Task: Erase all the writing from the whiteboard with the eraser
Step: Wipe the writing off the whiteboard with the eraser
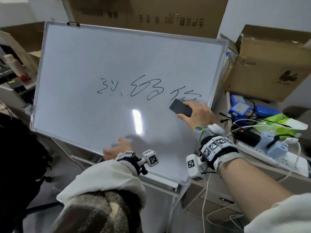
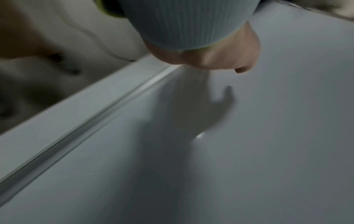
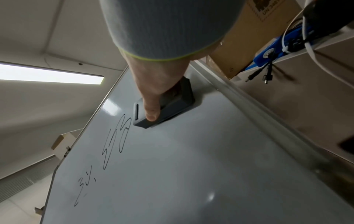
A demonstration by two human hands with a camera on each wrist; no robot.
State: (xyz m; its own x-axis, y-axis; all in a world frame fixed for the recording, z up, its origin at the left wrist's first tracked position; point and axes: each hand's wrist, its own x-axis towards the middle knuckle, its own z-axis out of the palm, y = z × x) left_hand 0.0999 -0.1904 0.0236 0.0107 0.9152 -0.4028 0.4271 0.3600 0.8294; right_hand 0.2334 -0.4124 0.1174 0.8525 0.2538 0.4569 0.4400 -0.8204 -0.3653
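My left hand (image 1: 116,149) rests open-fingered at the lower edge of the tilted whiteboard (image 1: 101,52), bracing its slick, wobble-prone face, while my right hand (image 1: 199,113) pinches the light, rigid eraser (image 1: 180,108) by its long sides, flat against the rightmost writing (image 1: 184,95).

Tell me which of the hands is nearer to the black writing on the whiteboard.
Right. The right hand presses the eraser against the whiteboard just under the writing; the left hand sits at the board's lower edge, well below it.
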